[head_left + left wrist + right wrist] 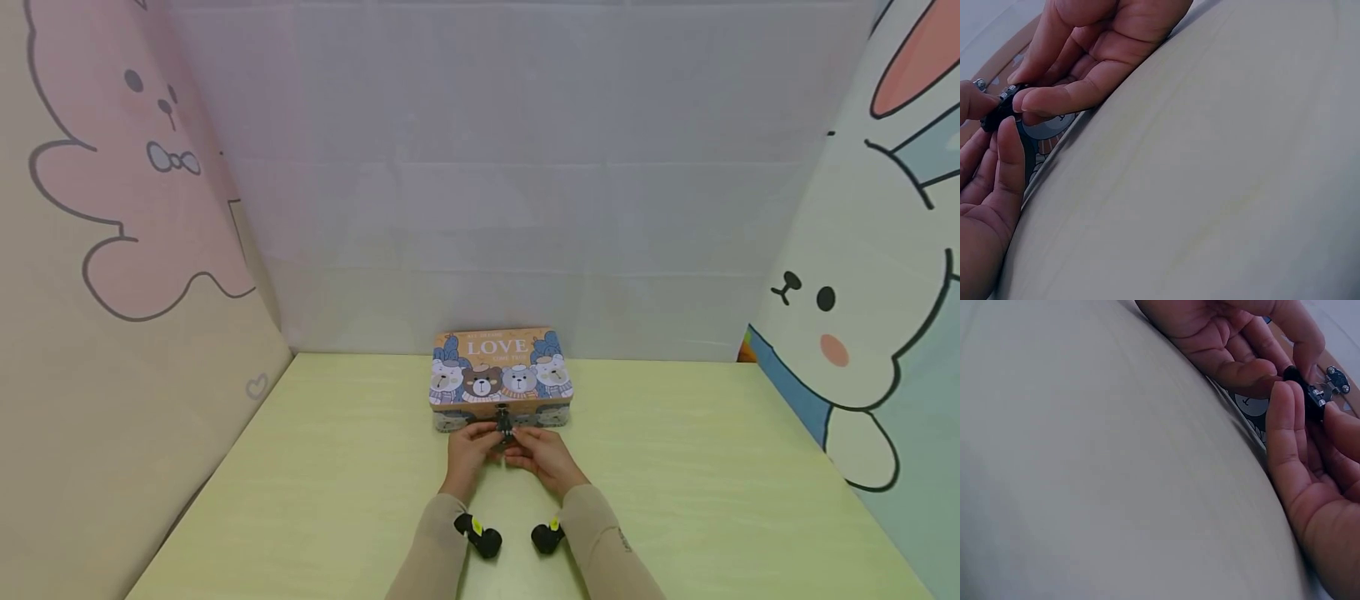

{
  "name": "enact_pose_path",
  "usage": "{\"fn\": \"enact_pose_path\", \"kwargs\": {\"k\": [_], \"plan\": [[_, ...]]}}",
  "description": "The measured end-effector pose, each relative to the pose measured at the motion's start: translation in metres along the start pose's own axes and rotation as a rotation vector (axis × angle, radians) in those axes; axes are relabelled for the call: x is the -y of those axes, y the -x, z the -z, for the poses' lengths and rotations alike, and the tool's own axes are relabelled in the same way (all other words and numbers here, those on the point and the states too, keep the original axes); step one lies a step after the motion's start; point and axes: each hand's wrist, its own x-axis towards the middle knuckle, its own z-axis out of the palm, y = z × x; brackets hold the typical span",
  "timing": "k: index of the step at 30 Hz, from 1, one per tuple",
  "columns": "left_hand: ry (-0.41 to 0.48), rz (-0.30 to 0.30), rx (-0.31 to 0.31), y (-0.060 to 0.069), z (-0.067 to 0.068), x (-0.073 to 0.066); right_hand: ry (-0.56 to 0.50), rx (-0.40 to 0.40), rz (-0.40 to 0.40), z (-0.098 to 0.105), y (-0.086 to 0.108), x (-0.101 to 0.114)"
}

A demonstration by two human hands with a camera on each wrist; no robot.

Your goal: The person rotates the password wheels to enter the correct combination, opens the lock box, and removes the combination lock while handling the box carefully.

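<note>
A tin box (501, 367) printed with bears and the word LOVE lies flat on the table, its front toward me. On its front clasp (1337, 380) hangs a small black padlock (505, 423) with pale marks on its face, apparently number dials. My left hand (468, 454) pinches the padlock from the left between thumb and fingers. From the right, my right hand (551, 457) pinches the same padlock. Both wrist views show fingertips of both hands meeting around it, covering part of its body. The box's lid is down.
The pale yellow table (675, 467) spreads to both sides of the box. A white curtain (510, 167) stands close behind it. Printed cloth walls with a pink bear (150, 233) and a white rabbit (862, 333) flank the table. Black wrist cameras (487, 543) sit at the sleeves.
</note>
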Motion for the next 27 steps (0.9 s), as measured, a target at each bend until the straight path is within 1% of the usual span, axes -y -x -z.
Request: {"fn": "enact_pose_path", "kwargs": {"k": [2,3,5,11,15,18,24,27], "plan": [[-0.008,0.009,-0.011,-0.006,0.001,0.009,0.0,0.002,0.001,0.0,0.0,0.0],[-0.009,0.012,-0.018,-0.007,0.001,0.011,0.001,0.003,0.001,0.0,0.0,0.0],[-0.013,0.016,-0.023,-0.008,0.001,0.012,0.004,0.004,0.002,0.0,0.0,0.0],[-0.009,0.003,-0.026,-0.01,0.0,0.014,0.009,0.006,0.004,0.0,0.0,0.0],[-0.022,-0.009,-0.042,-0.01,-0.001,0.015,0.009,0.004,0.005,0.0,-0.001,0.0],[-0.037,-0.022,-0.049,-0.009,-0.002,0.014,0.005,-0.002,0.007,0.0,-0.001,-0.001],[-0.028,-0.036,-0.044,-0.008,-0.003,0.014,0.008,-0.007,0.006,0.0,-0.002,-0.001],[-0.026,-0.028,-0.045,-0.008,-0.002,0.014,0.008,-0.007,0.004,0.0,-0.001,-0.001]]}}
